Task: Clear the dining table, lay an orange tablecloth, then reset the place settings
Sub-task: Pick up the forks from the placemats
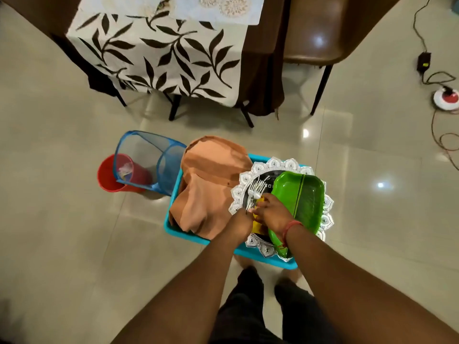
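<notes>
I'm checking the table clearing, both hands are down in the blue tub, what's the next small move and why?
Probably let go of the forks and lift both hands out. The left hand grips them over the black plate in the tub, and the right hand holds something yellow beside them.

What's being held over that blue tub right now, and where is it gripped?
The left hand grips a bunch of forks by their handles, tines pointing away. The right hand touches something yellow; its hold cannot be told.
</notes>
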Available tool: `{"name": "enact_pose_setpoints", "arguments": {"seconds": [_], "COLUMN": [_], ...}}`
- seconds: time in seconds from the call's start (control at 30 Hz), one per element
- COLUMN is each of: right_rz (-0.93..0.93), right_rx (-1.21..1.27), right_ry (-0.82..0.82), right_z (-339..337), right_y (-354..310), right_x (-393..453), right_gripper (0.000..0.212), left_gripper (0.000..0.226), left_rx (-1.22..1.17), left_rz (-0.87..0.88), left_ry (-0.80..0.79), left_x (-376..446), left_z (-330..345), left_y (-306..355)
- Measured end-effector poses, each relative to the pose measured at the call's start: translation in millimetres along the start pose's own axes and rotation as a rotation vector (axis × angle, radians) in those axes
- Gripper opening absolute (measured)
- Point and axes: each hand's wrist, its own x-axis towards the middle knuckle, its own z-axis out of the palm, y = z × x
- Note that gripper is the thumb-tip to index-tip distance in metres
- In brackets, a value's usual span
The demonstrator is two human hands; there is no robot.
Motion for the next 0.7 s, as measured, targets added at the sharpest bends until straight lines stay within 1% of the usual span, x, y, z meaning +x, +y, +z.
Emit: {"name": "enact_pose_setpoints", "arguments": {"seconds": [0.03,0.07,0.17,0.27,0.33,0.37,0.4,0.5,0.63,0.7], "right_rz": [-0.007,0.000,0.033,0.077,0.097,0.110,0.121,0.134,0.179,0.185], "right_rx": [-0.012,0.004,0.006,-0.132,-0.190,-0.190,-0.187,-0.169,-0.144,-0.146], "right_ry": [-0.020,-0.045,-0.047,-0.039,-0.033,-0.032,-0.033,-0.030,0.004,0.009], "right_z": [6.4,10.1,14.8,13.5,14.4,14.5,13.8,13.5,14.6,16.1], "right_y": [4.5,7.0,5.8,4.6,5.3,5.2,4.5,1.6,-1.0,-1.9], "right_x": [3.9,6.2,12.2,17.1,15.9,15.3,15.7,18.8,20.8,21.1], "right_gripper": [0.049,0.047,0.047,0.042,0.044,0.046,0.047,0.041,0.054,0.055], "left_gripper": [0.030,0.033,0.024,0.021,0.018,0.022,0.027,0.029,0.026,0.028], "left_rx": [0.028,0.042,0.053,0.194,0.315,0.400,0.477,0.539,0.608,0.634], "left_rz": [-0.020,-0.034,-0.088,-0.056,-0.031,-0.011,0.025,0.086,0.101,0.098], "left_ry": [0.000,0.003,0.014,-0.016,-0.065,-0.076,-0.059,-0.001,0.039,0.059], "left_x": [4.8,6.8,8.9,9.3,8.5,7.5,6.2,4.7,3.3,2.4], "left_z": [1.1,2.3,6.7,11.1,10.4,9.1,8.4,8.4,9.3,9.5], "left_y": [-1.4,0.2,6.6,9.3,10.3,11.4,13.3,14.9,19.1,20.8]}}
